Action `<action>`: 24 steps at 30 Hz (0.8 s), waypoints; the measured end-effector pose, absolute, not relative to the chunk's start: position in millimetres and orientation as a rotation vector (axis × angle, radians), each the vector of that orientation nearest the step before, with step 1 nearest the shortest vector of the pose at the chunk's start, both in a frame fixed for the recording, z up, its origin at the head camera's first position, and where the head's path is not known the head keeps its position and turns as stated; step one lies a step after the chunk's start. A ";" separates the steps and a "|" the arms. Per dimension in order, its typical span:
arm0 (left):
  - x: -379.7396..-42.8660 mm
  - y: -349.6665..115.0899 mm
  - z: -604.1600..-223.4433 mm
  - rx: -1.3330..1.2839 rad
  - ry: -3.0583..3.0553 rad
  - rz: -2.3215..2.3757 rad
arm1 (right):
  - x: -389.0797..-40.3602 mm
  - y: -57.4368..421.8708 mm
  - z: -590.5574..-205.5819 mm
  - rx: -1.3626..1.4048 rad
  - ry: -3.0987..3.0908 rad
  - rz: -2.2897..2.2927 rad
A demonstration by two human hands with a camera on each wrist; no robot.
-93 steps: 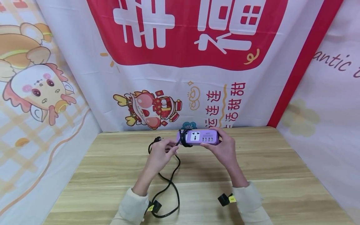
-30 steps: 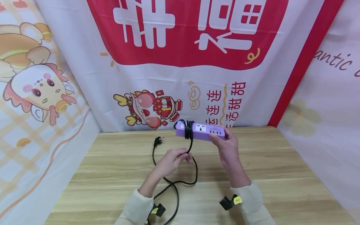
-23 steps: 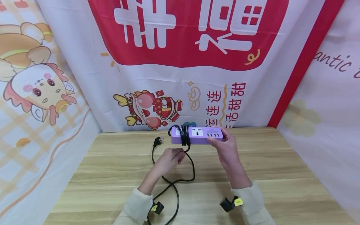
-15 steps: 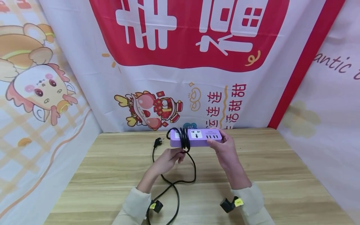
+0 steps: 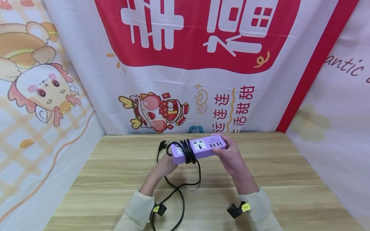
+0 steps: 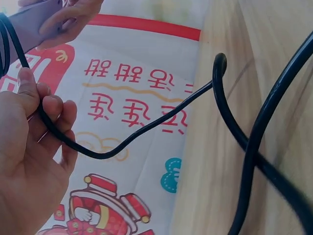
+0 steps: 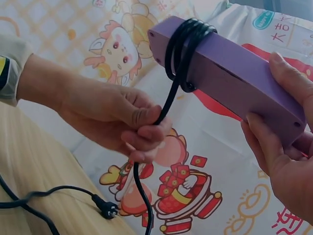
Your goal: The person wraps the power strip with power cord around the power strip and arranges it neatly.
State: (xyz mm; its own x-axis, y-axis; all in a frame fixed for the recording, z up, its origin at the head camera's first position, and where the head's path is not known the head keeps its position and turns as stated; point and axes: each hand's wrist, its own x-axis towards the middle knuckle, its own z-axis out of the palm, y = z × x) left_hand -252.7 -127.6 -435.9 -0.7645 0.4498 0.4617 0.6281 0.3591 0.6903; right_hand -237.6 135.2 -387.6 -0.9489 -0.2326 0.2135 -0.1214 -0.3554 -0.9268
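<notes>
A purple power strip [image 5: 206, 152] with white sockets and several USB ports is held up above the table, tilted, its left end lower. My right hand [image 5: 231, 157] grips its right end, thumb on the near side. Several turns of black power cord [image 5: 189, 152] wrap the strip's left part. My left hand [image 5: 166, 166] is partly hidden behind that end in the head view. In the right wrist view the left hand [image 7: 132, 120] pinches the cord below the strip between thumb and fingers. The black plug [image 5: 162, 145] lies on the table at the cord's free end.
Loose cord [image 5: 183, 205] crosses itself on the wooden table [image 5: 289, 192] and runs beneath my left sleeve. A printed cloth [image 5: 188, 80] hangs at the table's back edge, with more at both sides. Black wrist cameras [image 5: 234, 210] sit at both cuffs.
The strip has come slightly nearer and tilted, its left end dropping. My left hand, pinching the cord, has gone from in front of the strip to underneath and behind it. More turns circle the strip.
</notes>
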 end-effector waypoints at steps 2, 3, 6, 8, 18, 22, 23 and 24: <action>-251.7 -128.9 -434.1 -1.007 -2.353 -1.318 | -237.7 137.8 -388.6 -0.536 1.763 -2.444; -251.4 -129.1 -432.6 -1.044 -2.312 -1.300 | -237.8 139.1 -389.1 -0.566 1.773 -2.423; -254.7 -128.2 -431.3 -1.178 -2.245 -1.298 | -237.8 142.4 -390.5 -0.679 1.832 -2.331; -257.1 -127.1 -430.9 -1.228 -2.251 -1.278 | -237.7 143.5 -390.7 -0.748 1.879 -2.258; -261.6 -126.7 -434.1 -1.030 -2.524 -1.107 | -236.7 152.0 -387.3 -0.921 2.242 -1.893; -261.7 -128.7 -434.2 -1.025 -2.554 -1.095 | -238.5 152.3 -386.7 -1.016 2.321 -1.765; -261.5 -129.5 -434.1 -1.024 -2.561 -1.092 | -239.1 151.7 -387.3 -1.027 2.334 -1.738; -261.8 -130.3 -434.6 -1.016 -2.571 -1.081 | -239.6 150.8 -387.9 -1.039 2.348 -1.713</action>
State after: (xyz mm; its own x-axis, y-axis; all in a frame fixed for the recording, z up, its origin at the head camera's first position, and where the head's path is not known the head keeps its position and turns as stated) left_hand -261.8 -130.3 -434.6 -0.7526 0.5255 0.3968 0.6511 0.5042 0.5673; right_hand -239.6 150.8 -387.9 -0.7719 -0.5425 0.3314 -0.4812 0.1579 -0.8623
